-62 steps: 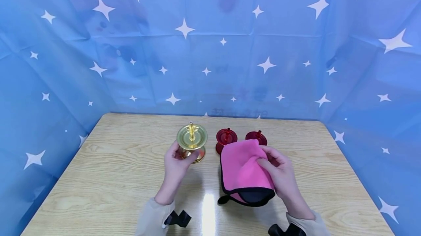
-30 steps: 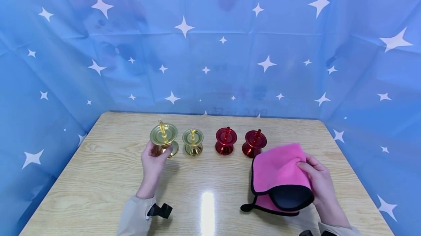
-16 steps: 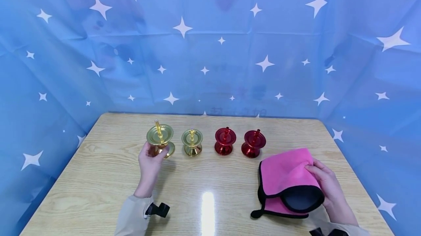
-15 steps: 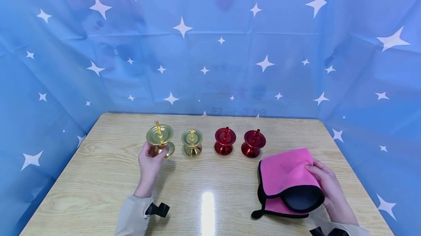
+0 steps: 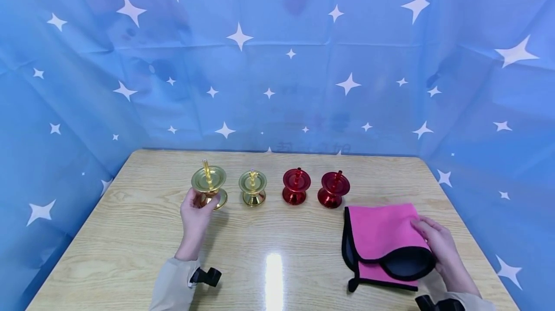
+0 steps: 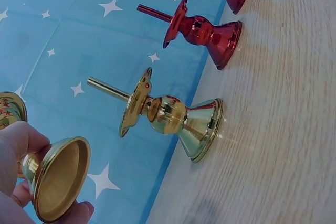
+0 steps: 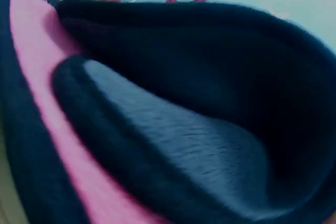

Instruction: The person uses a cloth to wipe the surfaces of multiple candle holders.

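In the head view my left hand (image 5: 196, 212) grips a gold candlestick (image 5: 209, 179) by its lower part at the left of the row. The left wrist view shows the hollow underside of its base (image 6: 62, 181), tilted and raised off the table. On the right my right hand (image 5: 442, 243) holds the edge of a folded pink cloth (image 5: 386, 229) with black trim and a dark grey inner side. Its thumb lies on top, and the fingers are partly hidden. The cloth lies low over the table. Its folds (image 7: 178, 129) fill the right wrist view.
A second gold candlestick (image 5: 253, 188) and two red candlesticks, one centre (image 5: 296, 186) and one farther right (image 5: 333, 189), stand upright in a row on the wooden table (image 5: 243, 253). Behind hangs a blue star-printed curtain (image 5: 277, 60).
My left hand has carried the gold candlestick leftward, uncovering the second gold one. My right hand has moved the cloth right and toward me, away from the red candlesticks, and lowered it.
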{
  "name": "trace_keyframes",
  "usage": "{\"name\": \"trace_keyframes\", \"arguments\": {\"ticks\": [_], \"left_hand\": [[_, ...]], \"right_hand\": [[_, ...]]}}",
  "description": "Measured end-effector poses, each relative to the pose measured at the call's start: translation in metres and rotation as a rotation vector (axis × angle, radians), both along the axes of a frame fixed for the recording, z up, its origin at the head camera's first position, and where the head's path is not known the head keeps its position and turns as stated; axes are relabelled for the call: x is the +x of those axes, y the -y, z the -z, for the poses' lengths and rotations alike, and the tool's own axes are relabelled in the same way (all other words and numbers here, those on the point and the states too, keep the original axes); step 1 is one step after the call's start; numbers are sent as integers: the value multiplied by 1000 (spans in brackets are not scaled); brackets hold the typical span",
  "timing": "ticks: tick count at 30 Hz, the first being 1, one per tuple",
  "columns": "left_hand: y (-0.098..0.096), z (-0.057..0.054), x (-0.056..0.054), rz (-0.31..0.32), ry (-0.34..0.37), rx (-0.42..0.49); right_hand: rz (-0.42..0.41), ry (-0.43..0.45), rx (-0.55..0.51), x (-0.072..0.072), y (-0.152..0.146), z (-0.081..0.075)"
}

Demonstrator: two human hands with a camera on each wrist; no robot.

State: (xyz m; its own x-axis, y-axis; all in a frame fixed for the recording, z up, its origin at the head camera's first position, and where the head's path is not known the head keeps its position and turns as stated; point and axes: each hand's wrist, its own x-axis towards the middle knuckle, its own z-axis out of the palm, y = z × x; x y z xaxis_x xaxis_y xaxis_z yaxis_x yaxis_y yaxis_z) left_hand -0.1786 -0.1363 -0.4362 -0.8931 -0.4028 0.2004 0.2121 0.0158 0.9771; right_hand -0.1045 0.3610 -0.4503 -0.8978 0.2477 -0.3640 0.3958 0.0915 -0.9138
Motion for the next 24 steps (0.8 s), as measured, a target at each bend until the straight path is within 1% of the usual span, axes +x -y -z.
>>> {"name": "trace_keyframes", "arguments": {"ticks": [2,4,6,8,9,11,12,16,19,24], "left_hand": [[0,0,0,2,-2,-5],[0,0,1,2,-1,-11],[1,0,0,2,4,-13],[2,1,0,2,14,-15],[2,1,-1,5,14,-15],[5,7,-4,5,26,-11],[6,10,-5,5,31,-9],[11,25,-13,-3,48,-10],[13,31,-16,-12,52,-29],[15,35,-17,-13,66,-64]], "right_hand": [[-40,45,141,-2,-3,2],[-84,55,278,-5,-5,6],[-119,40,398,-8,-8,11],[-146,9,471,-10,-9,15],[-158,-4,491,-10,-10,16],[-188,-25,535,-11,-12,17],[-203,-28,564,-11,-13,17],[-240,-16,613,-13,-16,16],[-254,-18,624,-13,-18,18],[-257,-55,605,-12,-22,25]]}}
